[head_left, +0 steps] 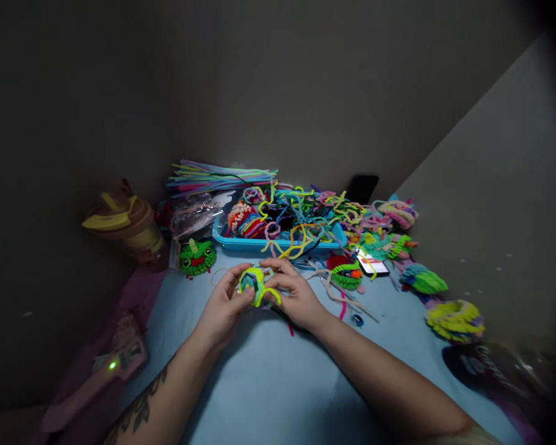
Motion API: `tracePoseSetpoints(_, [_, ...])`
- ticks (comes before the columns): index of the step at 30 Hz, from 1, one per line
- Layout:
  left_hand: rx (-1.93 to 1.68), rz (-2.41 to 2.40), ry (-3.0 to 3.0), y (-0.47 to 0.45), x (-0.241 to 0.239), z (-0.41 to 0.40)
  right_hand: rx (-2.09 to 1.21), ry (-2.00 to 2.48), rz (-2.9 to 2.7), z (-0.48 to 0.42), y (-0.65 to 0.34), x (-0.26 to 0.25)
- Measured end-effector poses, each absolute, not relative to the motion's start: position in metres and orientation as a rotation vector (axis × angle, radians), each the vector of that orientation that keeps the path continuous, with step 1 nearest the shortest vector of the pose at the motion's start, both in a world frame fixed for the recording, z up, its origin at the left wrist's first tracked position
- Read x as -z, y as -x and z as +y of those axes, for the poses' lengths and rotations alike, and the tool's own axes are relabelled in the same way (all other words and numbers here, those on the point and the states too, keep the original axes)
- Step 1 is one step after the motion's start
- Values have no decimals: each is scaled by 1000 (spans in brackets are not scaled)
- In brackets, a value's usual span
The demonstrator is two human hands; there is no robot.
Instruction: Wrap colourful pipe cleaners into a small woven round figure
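Blue surface (271, 383) is filling six o'clock. My left grip (225, 303) and right grip (296, 296) are pinching fuzzy craftwork (257, 283), seemingly shaping it, next needing steadiness.

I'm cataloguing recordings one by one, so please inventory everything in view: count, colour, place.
Fuzzy piece: one, yellow-green and teal, centre
Bundled stems: many, mixed, back left
Tray: one, blue, back centre
Loose strands: many, mixed, in and around tray
Plastic packaging: count unclear, clear, left of tray
Eyed figures: two, mostly green, tray's front left and front right
Other fuzzy pieces: several, mixed, right
Lit phone: one, white screen, right
Dark slab: one, black, back right
Cup: one, brown and yellow, left
Device: one, pink, lower left
Small object: one, dark blue, right
Lettered item: one, dark, far right
Cover: one, light blue, underneath
Walls: several, grey, around
Left hand: one, bare, on fuzzy piece
Right hand: one, bare, on fuzzy piece
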State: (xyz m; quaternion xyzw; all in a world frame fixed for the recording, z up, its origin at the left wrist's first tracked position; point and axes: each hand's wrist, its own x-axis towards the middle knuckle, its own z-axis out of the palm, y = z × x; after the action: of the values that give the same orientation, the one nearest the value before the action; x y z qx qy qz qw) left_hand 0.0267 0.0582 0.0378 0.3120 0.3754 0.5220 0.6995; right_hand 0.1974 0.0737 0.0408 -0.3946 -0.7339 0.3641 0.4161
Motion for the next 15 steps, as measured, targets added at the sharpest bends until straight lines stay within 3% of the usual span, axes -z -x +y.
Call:
tracePoseSetpoints(9, [-1217,804,-894,-25,-34,56,-1173,1009,-1632,73,-197,-41])
tracePoseSetpoints(15, [-1216,797,-913,-25,-37,56,-1133,1025,-1647,72,-197,-44])
